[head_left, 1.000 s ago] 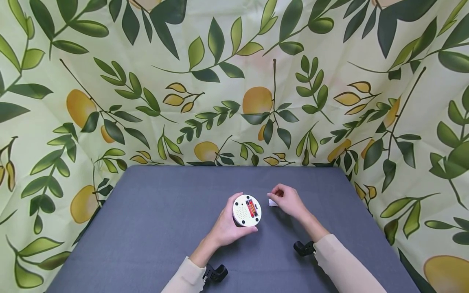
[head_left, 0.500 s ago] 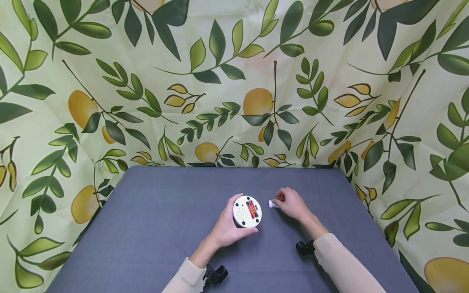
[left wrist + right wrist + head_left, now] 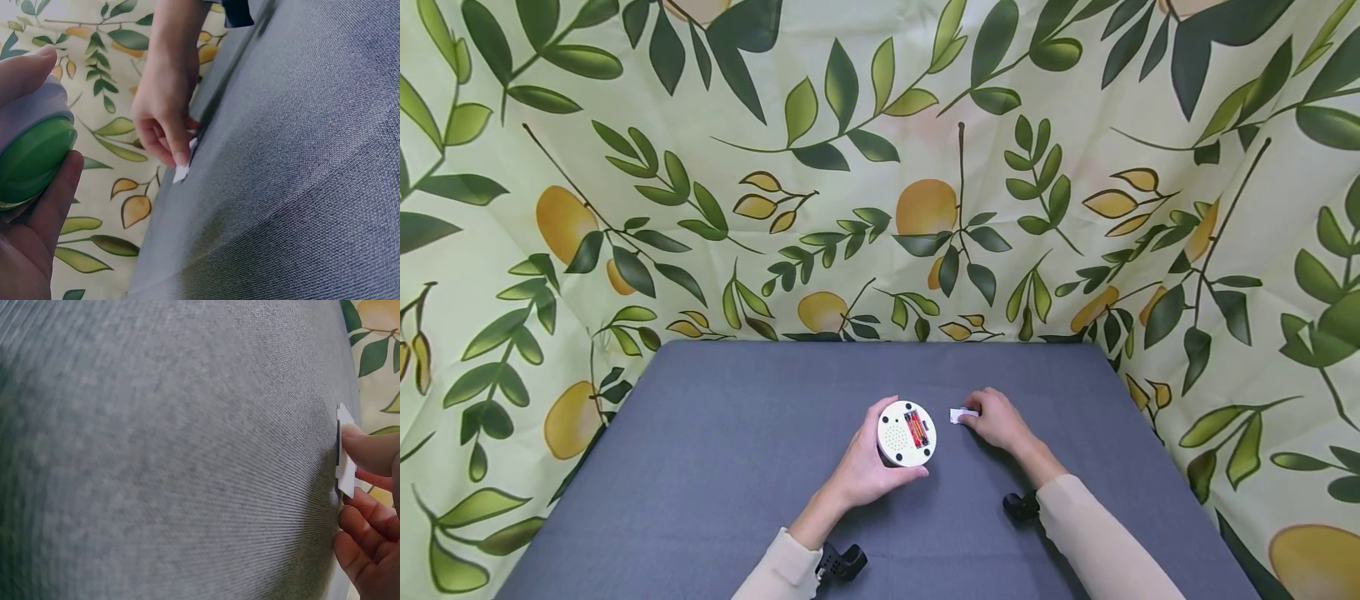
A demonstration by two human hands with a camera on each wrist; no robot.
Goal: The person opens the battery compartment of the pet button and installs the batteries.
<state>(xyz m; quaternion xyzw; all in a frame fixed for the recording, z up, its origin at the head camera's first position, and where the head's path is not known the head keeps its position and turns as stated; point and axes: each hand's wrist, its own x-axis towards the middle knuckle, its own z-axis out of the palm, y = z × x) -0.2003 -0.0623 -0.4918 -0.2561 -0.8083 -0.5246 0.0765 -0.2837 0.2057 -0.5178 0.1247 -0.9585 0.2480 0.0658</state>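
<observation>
My left hand [image 3: 867, 468] grips a round device, its white base [image 3: 895, 435] turned up to the head camera. Two red batteries [image 3: 917, 428] lie in the base's uncovered compartment, among small speaker holes and dark round feet. The left wrist view shows the device's green body [image 3: 39, 161] between thumb and fingers. To the right, my right hand [image 3: 1000, 422] pinches a small white battery cover [image 3: 346, 456] at the table surface. In the right wrist view the thumb presses on the cover's face, with a finger behind it; two small tabs show along one edge.
A grey-blue cloth covers the table [image 3: 760, 433]. Behind it and at both sides hangs a leaf-and-fruit patterned curtain [image 3: 850, 192]. A black wrist camera [image 3: 842, 562] sits below each hand, by the cream sleeves [image 3: 782, 567].
My right hand has shifted slightly right, its fingers moving from above the cover's left part to its right end, where they now pinch it. The left hand and device stay nearly still.
</observation>
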